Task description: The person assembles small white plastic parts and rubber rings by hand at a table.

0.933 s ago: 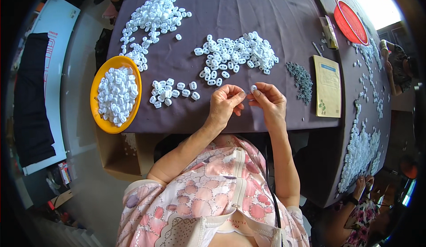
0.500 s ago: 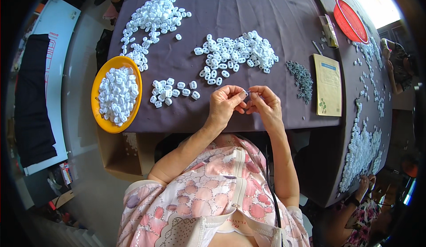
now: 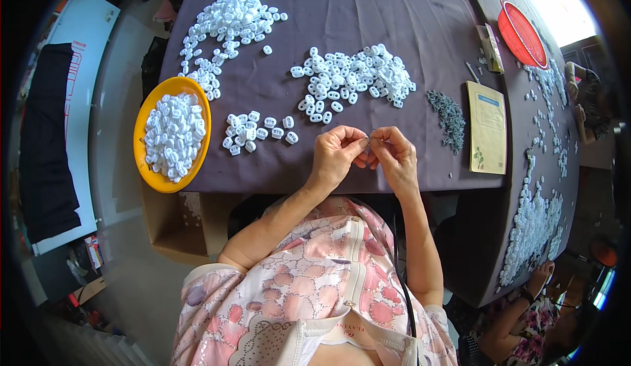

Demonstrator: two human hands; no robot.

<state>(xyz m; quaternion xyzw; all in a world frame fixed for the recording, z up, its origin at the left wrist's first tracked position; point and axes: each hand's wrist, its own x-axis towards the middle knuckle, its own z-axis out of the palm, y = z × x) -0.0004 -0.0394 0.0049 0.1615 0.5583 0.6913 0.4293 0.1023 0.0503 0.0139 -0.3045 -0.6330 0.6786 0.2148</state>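
Left hand (image 3: 332, 159) and right hand (image 3: 398, 160) pinch one small piece (image 3: 368, 140), mostly hidden. White pieces (image 3: 368, 71) lie at 12 o'clock.

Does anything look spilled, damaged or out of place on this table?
Nothing is clearly spilled or damaged. Two small strays look slightly odd: one white piece lies apart from the upper-left heap, and a tiny bit sits alone below the grey pile.
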